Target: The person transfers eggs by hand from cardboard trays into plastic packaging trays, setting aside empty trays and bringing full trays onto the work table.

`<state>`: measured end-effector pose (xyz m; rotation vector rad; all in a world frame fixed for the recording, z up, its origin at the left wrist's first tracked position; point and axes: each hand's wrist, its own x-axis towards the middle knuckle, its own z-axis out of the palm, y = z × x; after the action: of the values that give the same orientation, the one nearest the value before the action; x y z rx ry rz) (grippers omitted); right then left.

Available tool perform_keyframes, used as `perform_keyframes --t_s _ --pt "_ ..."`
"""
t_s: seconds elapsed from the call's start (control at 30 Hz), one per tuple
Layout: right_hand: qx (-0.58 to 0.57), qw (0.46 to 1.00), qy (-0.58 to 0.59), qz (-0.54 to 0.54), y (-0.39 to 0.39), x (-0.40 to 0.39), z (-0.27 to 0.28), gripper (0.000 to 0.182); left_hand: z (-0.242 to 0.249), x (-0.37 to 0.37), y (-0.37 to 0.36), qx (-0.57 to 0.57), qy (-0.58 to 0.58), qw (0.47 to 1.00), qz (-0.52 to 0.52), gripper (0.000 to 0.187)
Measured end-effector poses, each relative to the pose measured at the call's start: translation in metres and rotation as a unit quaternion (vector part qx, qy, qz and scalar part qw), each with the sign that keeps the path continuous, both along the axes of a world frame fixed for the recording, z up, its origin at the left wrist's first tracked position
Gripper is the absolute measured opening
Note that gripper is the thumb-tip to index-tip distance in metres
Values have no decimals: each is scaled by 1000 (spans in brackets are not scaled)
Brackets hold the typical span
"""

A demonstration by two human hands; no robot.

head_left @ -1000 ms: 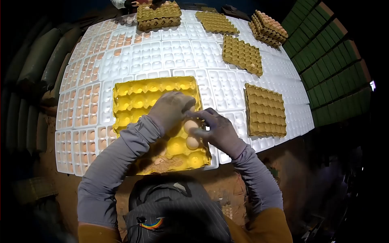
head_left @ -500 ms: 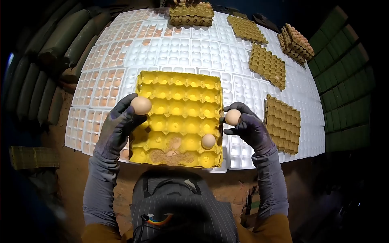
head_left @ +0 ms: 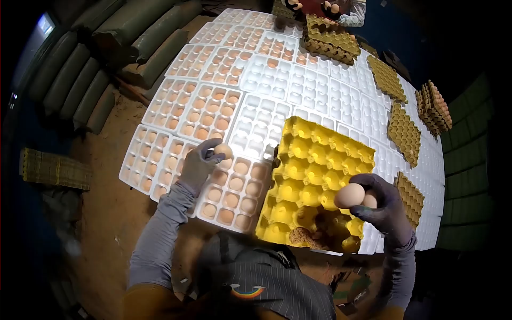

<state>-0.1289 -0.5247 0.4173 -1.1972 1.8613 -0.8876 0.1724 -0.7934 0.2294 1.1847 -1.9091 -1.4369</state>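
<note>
My gloved left hand (head_left: 201,162) pinches a brown egg (head_left: 224,152) at the upper edge of a white tray (head_left: 205,210) filled with eggs. Two eggs (head_left: 350,196) are in my gloved right hand (head_left: 381,205), over the lower right part of the yellow egg tray (head_left: 320,181). That tray lies tilted on the white trays, its visible cups holding no eggs. A brown stain marks its lower edge, and the shadow of my right hand darkens that corner.
White trays with eggs (head_left: 170,104) cover the left side; white trays (head_left: 309,85) without eggs lie mid-table. Brown cartons (head_left: 402,130) and an egg stack (head_left: 433,106) stand right. Across the table, another person's hands (head_left: 330,9) hold eggs. Sacks (head_left: 154,53) lie at left.
The view has turned and shifted left. My left hand has moved its egg from beside the yellow tray to the white tray. The egg in the yellow tray is now in my right hand with the other.
</note>
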Motion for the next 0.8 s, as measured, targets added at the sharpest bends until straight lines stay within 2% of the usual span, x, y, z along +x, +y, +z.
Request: perform_keyframes --t_s 0.03,0.1,0.17,0.23,0.3,0.33,0.4,0.43,0.53,0.6,0.63,0.67,0.7,0.73,0.8 --pt "-8 998 51 41 -38 21 5 45 -10 -11 -9 -29 -27 999 -16 50" --pt "-17 957 235 170 -115 59 -17 31 -40 -34 -29 -199 -48 977 -63 39" --pt "82 893 368 244 -188 88 -69 26 -69 -55 -49 -298 -76 944 -121 38" --pt "110 843 439 291 -238 96 -133 27 -77 -64 -57 -339 -208 900 -178 40" --pt "122 832 444 310 -259 84 -190 31 -130 -64 -62 -456 -219 848 -159 40" --pt "130 830 445 309 -268 83 -192 31 -137 -61 -64 -452 -212 851 -161 40" --pt "183 853 424 244 -284 82 -197 33 -151 -54 -67 -421 -170 871 -189 39" --pt "174 865 419 216 -292 78 -203 39 -155 -52 -68 -416 -164 873 -193 39" --pt "209 878 383 198 -297 72 -211 43 -152 -50 -63 -352 -122 913 -168 42" --pt "145 921 323 160 -294 65 -203 48 -152 -50 -66 -365 -105 909 -172 39" --pt "143 928 312 144 -289 71 -155 48 -153 -50 -68 -377 -93 906 -171 36" --pt "26 938 324 120 -268 67 -129 46 -139 -49 -70 -322 -55 927 -185 35" --pt "-69 926 363 71 -241 61 -100 42 -131 -51 -67 -315 -49 932 -172 32" --pt "-85 934 348 -2 -208 59 -60 41 -120 -50 -61 -245 -22 954 -173 35" --pt "-64 913 340 -215 -118 28 -44 46 -92 -51 -35 -101 67 976 -182 41"
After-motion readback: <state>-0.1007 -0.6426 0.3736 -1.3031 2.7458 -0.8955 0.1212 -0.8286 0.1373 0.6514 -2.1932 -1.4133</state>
